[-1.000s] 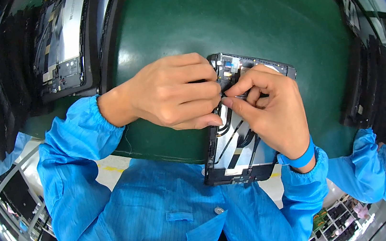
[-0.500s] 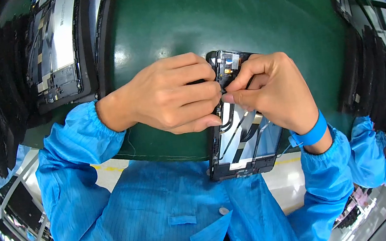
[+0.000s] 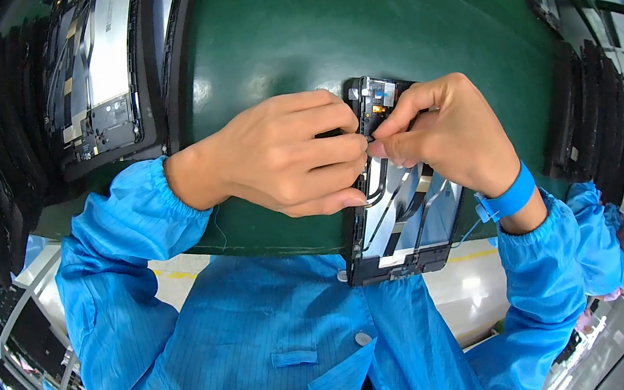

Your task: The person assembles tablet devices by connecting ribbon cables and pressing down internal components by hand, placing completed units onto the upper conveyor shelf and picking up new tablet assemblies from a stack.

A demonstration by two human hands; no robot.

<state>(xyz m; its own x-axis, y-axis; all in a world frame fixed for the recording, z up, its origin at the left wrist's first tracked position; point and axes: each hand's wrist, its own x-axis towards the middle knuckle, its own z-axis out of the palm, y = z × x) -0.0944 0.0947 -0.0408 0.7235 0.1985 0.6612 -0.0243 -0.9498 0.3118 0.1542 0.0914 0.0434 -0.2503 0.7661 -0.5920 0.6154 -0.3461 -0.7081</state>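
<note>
I hold a black tablet-like frame (image 3: 401,223) with a silvery inner plate and thin dark cables, upright over the near edge of a green table (image 3: 354,26). My left hand (image 3: 284,155) grips its left edge, fingers curled over it. My right hand (image 3: 448,131) is on the upper right part, thumb and forefinger pinched on a small piece at the frame's upper middle. A blue strap (image 3: 510,194) circles my right wrist. Both arms wear blue sleeves.
A second open frame with boards and a silvery plate (image 3: 98,73) lies in a black tray at the table's far left. Dark racks (image 3: 598,113) line the right side. Another person in blue (image 3: 613,236) stands at the right.
The frame and both hands have shifted slightly right and up in view. My right wrist has dropped to the right; the pinch on the upper middle stays.
</note>
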